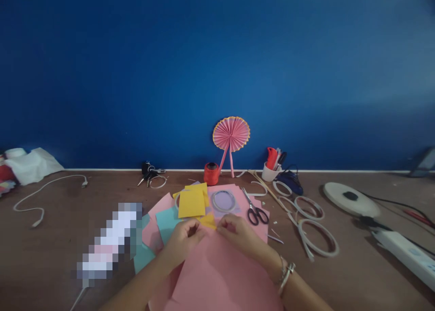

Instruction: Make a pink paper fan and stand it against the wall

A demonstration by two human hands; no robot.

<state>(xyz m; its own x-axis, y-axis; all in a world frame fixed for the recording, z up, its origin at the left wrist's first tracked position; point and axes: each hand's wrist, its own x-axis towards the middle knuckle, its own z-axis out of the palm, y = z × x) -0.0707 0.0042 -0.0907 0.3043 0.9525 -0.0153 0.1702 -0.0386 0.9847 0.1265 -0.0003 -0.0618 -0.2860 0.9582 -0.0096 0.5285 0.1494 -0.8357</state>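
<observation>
Both my hands meet over a large pink paper sheet [227, 279] that spreads toward me. My left hand [186, 236] is closed, thumb and curled fingers pinching at the sheet's far edge. Opposite it, my right hand [236, 232] pinches the same edge, with bracelets on that wrist. Between and just beyond the fingertips lies a yellow paper piece [208, 220]. Square yellow sheets [192, 203], blue paper [167, 222] and more pink paper lie under and beyond. Scissors [254, 211] with black handles rest on the paper near my right hand.
Behind stand a pink pleated paper fan [231, 134], a red thread spool [211, 174] and a white cup of tools [271, 170]. Rolled paper strips [317, 236] and a white power strip [406, 256] lie right. Keys [149, 173] and a white cable [44, 188] lie left.
</observation>
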